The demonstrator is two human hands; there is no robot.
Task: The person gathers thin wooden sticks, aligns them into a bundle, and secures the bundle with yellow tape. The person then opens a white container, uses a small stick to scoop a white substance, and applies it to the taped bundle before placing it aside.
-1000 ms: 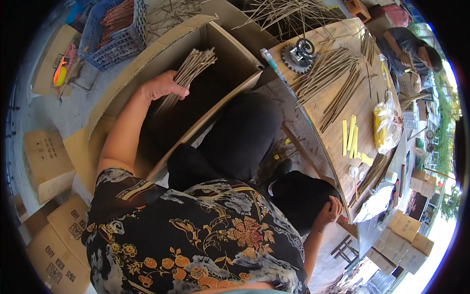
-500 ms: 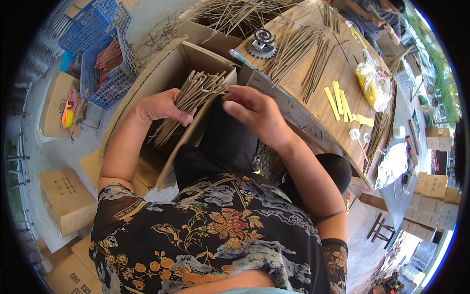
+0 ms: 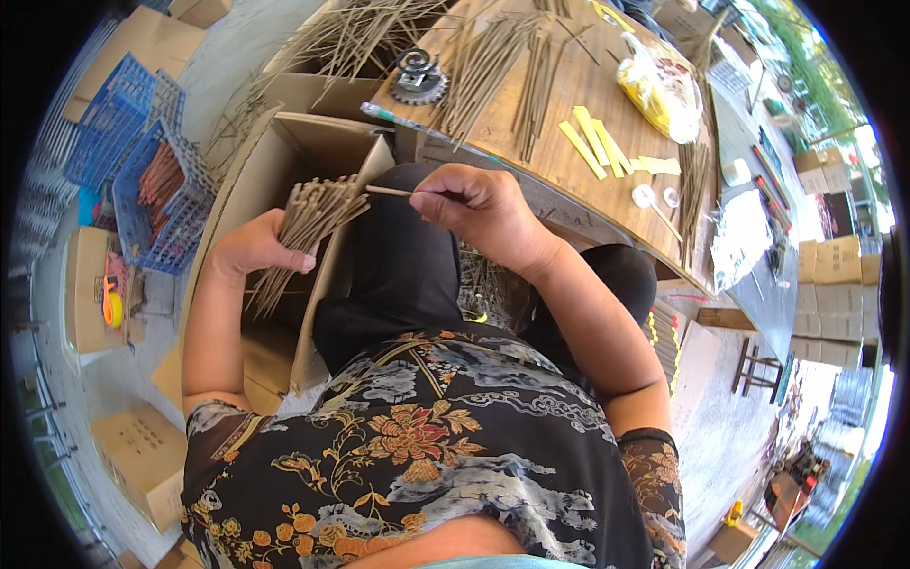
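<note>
My left hand (image 3: pixel 254 248) grips a bundle of thin brown sticks (image 3: pixel 305 224) over an open cardboard box (image 3: pixel 275 152) at my left side. The bundle's upper ends fan out toward my right hand (image 3: pixel 474 211). That hand pinches a single stick (image 3: pixel 389 192) by one end, its other end touching the top of the bundle. Both hands are above my lap, which is covered in black cloth.
A wooden table (image 3: pixel 578 171) ahead carries rows of loose sticks (image 3: pixel 493 62), a metal gear (image 3: pixel 419 76), yellow strips (image 3: pixel 592 142) and a yellow plastic bag (image 3: pixel 659 90). Blue crates (image 3: pixel 156 180) and cardboard boxes (image 3: pixel 142 455) stand on the floor at left.
My left hand lifted the bundle up out of the box toward my lap. My right hand came in from the right side and now pinches one stick at the bundle's top.
</note>
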